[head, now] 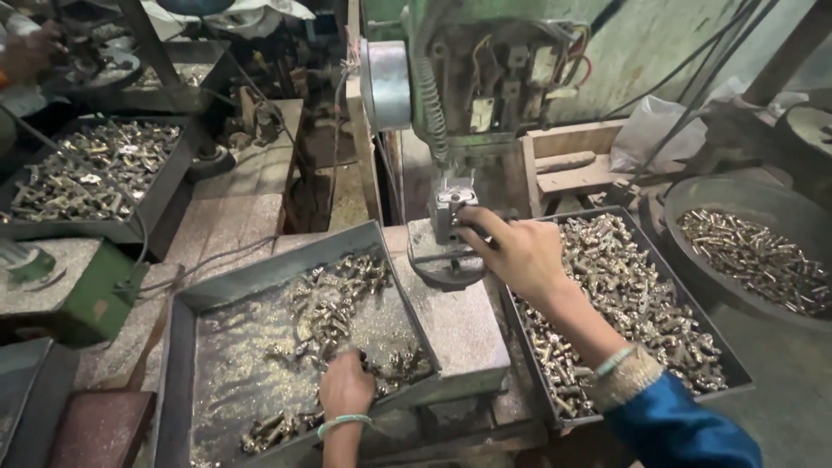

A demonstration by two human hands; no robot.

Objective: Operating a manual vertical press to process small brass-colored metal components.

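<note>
Loading step, by the look of it. Right hand pinches a small brass fitting at the press fixture, centre. Left hand is curled into loose brass fittings in the near-left tray. Next move calls for exact seating.

Little of this kind shows. A crumpled, pale translucent plastic bag sits at the upper right, behind the wooden frame and beside the green machine (its contents cannot be made out). No labels, signs or screens are visible anywhere among the trays, the desk or the wall.
</note>
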